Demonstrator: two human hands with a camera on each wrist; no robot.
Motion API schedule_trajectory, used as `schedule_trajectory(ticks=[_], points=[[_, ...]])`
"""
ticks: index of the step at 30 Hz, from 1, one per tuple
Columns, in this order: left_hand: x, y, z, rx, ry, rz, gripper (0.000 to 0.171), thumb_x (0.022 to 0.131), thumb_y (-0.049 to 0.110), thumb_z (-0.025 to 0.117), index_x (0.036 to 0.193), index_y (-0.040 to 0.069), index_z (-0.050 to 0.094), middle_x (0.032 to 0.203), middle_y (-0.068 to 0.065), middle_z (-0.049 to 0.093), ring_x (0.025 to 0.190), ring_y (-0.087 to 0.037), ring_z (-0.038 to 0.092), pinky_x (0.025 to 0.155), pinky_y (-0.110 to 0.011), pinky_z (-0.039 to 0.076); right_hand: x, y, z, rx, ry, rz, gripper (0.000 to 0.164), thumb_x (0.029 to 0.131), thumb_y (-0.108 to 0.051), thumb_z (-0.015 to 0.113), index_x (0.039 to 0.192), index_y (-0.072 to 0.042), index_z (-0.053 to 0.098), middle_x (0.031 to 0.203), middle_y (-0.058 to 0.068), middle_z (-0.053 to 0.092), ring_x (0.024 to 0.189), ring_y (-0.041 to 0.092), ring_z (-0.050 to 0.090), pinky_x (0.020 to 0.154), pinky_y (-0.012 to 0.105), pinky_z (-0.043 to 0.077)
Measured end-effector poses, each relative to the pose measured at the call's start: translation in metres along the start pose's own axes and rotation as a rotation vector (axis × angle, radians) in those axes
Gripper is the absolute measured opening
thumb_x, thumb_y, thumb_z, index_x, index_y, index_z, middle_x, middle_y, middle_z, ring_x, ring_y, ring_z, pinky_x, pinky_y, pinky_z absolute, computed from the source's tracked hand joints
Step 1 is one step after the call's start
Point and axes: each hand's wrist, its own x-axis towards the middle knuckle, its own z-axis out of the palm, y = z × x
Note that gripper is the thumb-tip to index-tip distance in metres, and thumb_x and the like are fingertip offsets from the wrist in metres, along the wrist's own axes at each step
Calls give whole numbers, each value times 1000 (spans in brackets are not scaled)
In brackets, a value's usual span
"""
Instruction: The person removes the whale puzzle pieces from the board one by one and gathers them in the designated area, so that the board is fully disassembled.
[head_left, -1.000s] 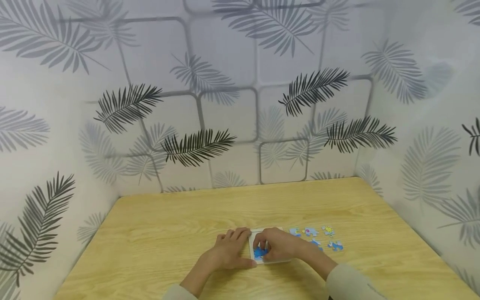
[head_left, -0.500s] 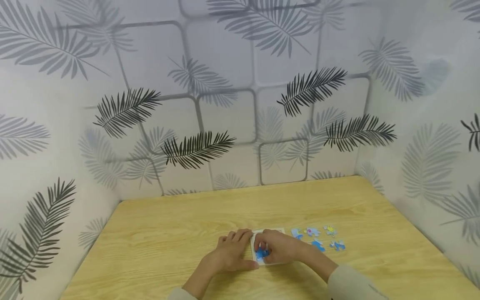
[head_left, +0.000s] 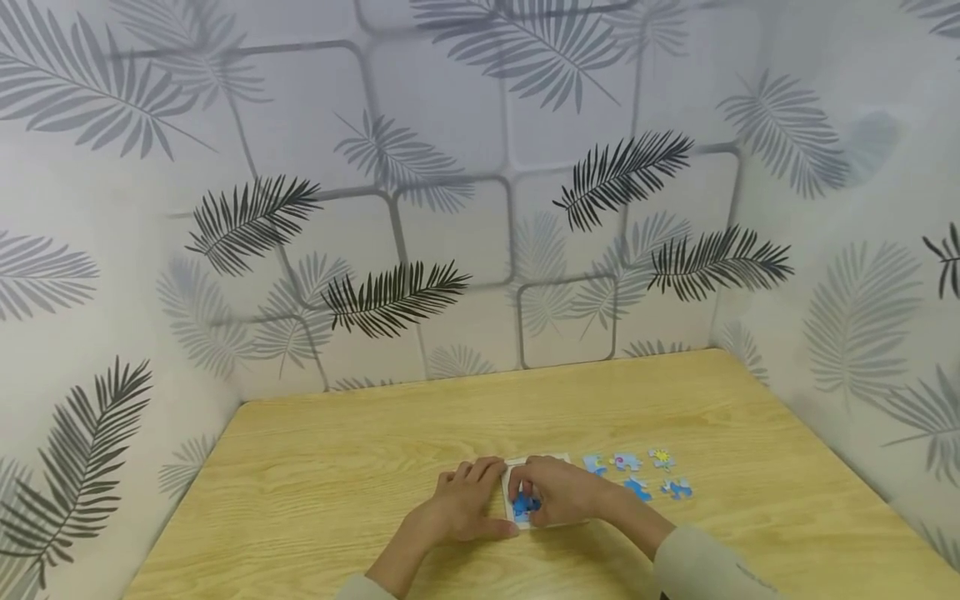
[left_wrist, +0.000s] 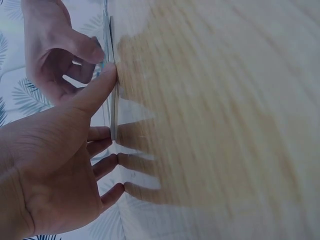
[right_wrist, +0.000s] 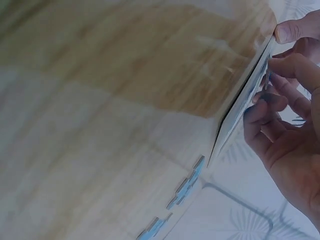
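Observation:
A small white puzzle frame (head_left: 508, 502) lies on the table in the head view, with blue puzzle artwork inside its left part. My right hand (head_left: 567, 490) is over the frame and covers most of it. Its thumb and fingers pinch a blue puzzle piece (head_left: 525, 503), seen edge-on close over the frame in the right wrist view. My left hand (head_left: 467, 503) rests at the frame's left side with fingers spread. In the left wrist view, the straight thumb of my left hand (left_wrist: 65, 150) touches the near edge of the frame (left_wrist: 113, 107), and the other fingertips reach the table.
Several loose puzzle pieces lie right of the frame, among them a piece with a yellow sun (head_left: 662, 457), a pink-marked piece (head_left: 626, 462) and a blue-and-white piece (head_left: 677, 489). The wooden table (head_left: 337, 467) meets a leaf-patterned wall covering (head_left: 457, 317) behind and at both sides.
Both hands stay almost where they were; the fingers of my right hand shift slightly over the blue piece. The head view has tilted a little.

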Motion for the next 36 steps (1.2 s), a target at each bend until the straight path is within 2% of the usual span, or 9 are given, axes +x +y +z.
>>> schedule_trajectory(ticks=[4, 7, 13, 19, 21, 24, 27, 28, 36], points=[[-1, -2, 1, 3, 7, 14, 92, 93, 66, 64, 159, 11, 32, 164, -12, 32, 144, -41, 36, 111, -67, 32, -6, 9, -5, -13, 68, -33, 28, 83, -3, 80, 105, -18, 70, 100, -3, 62, 79, 7, 51, 69, 23, 47], [1, -4, 3, 15, 17, 8, 91, 93, 65, 66, 159, 11, 34, 164, -12, 34, 144, -39, 37, 110, -66, 33, -18, 18, -12, -7, 91, -39, 28, 84, -4, 82, 105, -19, 70, 99, -5, 64, 73, 4, 49, 65, 22, 47], [6, 0, 5, 43, 8, -32, 90, 91, 62, 71, 157, 11, 37, 161, -9, 38, 142, -36, 40, 108, -63, 36, -59, 34, -24, 39, 39, -21, 24, 84, -6, 81, 99, -18, 67, 99, -8, 66, 74, 4, 52, 67, 23, 50], [4, 4, 3, 55, -2, -47, 90, 93, 62, 70, 158, 10, 36, 162, -10, 37, 145, -36, 37, 109, -63, 35, -88, 46, -28, 36, 25, -79, 23, 83, -4, 80, 97, -18, 68, 97, -9, 67, 68, -3, 48, 65, 22, 48], [4, 5, 0, 57, -3, -49, 91, 93, 63, 69, 159, 11, 35, 162, -10, 36, 146, -36, 36, 110, -63, 34, -93, 47, -29, 22, 30, -89, 24, 83, -3, 79, 97, -18, 68, 97, -10, 68, 66, -4, 48, 69, 26, 54], [3, 4, -3, 39, -7, -49, 90, 93, 62, 69, 159, 10, 35, 163, -10, 36, 146, -37, 36, 110, -63, 33, -97, 46, -30, 17, 22, -96, 23, 84, -4, 80, 96, -19, 67, 97, -11, 68, 67, -5, 48, 68, 27, 54], [4, 3, -3, 27, -14, -49, 91, 93, 63, 69, 159, 11, 34, 163, -10, 35, 147, -37, 35, 111, -63, 32, -100, 45, -30, 23, 7, -98, 22, 87, -5, 80, 97, -18, 66, 97, -10, 67, 65, -7, 47, 65, 25, 54], [4, 2, -2, 27, -16, -50, 91, 93, 63, 68, 160, 11, 34, 164, -9, 34, 147, -36, 35, 111, -63, 33, -101, 45, -30, 36, -1, -92, 22, 87, -4, 80, 97, -17, 66, 98, -10, 67, 66, -6, 47, 59, 21, 49], [4, 3, -1, 10, -14, -36, 92, 93, 64, 68, 159, 11, 34, 164, -9, 34, 146, -36, 35, 110, -64, 33, -105, 42, -30, -9, -23, -58, 25, 87, -6, 81, 100, -20, 65, 99, -13, 59, 86, 3, 50, 75, 22, 48]])
